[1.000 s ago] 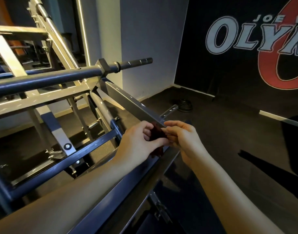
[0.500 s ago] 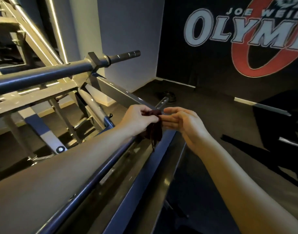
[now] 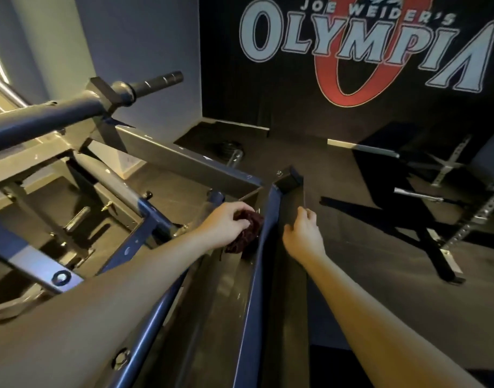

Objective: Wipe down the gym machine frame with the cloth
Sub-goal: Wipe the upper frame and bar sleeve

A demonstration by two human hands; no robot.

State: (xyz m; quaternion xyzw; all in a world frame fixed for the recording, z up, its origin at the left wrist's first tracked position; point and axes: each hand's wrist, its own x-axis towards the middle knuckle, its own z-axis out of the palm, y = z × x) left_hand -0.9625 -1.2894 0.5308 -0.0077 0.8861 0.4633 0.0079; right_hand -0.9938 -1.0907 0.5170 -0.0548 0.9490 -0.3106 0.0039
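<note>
Whereas both hands pinched the cloth (image 3: 247, 229) between them 0.5 s ago, only 1 has it now. Left hand (image 3: 225, 224): fingers curled round the dark red cloth, bunched into a wad and held against the left face of the blue rail (image 3: 261, 275), near its far end. Right hand (image 3: 303, 233): has let go and moved to the other side of the rail, fingers loosely bent, nothing in them. Cannot tell whether it touches the rail. Head view has dipped, so more of the gym machine frame (image 3: 184, 163) and the floor shows. Reading: the 2-handed gathering looks finished, and the cloth is wadded for wiping and already at metal. Strokes along the rail seem about to start; most of the frame is likely not yet wiped.
</note>
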